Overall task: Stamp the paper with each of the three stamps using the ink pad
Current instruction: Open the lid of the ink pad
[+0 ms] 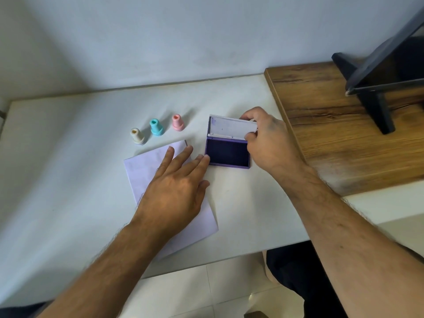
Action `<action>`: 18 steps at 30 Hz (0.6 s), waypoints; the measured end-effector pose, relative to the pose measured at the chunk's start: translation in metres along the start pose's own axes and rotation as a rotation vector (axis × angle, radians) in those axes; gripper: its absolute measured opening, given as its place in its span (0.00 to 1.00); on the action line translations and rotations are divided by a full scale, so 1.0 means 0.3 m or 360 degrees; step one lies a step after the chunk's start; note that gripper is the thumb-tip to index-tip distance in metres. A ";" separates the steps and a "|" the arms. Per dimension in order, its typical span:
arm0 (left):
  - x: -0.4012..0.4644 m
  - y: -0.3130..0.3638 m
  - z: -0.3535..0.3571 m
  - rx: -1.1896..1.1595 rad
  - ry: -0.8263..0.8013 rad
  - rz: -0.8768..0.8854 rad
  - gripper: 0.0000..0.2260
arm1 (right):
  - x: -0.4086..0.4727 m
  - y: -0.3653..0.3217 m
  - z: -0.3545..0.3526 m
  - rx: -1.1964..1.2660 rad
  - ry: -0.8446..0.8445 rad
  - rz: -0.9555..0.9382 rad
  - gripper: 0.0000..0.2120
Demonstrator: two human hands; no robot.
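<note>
A purple ink pad [227, 153] lies on the white table with its lid [229, 128] raised toward the wall. My right hand [268, 141] grips the lid's right end between thumb and fingers. My left hand [176, 184] lies flat on the white paper [146, 166], its fingertips touching the ink pad's left edge. Behind the paper stand three stamps in a row: cream [137, 136], teal [156, 127] and pink [177, 122]. No hand touches them.
A wooden board [332, 125] lies along the right side of the table [68, 157], carrying a black stand [376, 88] that props a dark screen. The table's front edge runs just below the paper. A wall rises behind.
</note>
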State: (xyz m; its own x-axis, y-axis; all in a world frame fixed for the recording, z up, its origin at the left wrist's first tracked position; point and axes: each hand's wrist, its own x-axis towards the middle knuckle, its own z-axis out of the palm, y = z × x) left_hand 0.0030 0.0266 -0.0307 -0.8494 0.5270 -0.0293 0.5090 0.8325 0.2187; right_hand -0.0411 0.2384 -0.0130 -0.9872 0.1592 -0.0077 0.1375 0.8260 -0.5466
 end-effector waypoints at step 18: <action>-0.007 -0.006 0.007 0.0023 0.0030 0.0102 0.22 | 0.025 0.021 0.066 0.0231 0.0271 0.0348 0.24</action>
State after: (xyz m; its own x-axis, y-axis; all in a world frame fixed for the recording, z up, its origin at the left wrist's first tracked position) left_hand 0.0042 0.0243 -0.0330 -0.8174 0.5761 0.0029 0.5643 0.7996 0.2053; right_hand -0.0494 0.2342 -0.0331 -0.9061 0.4230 -0.0042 0.3199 0.6785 -0.6613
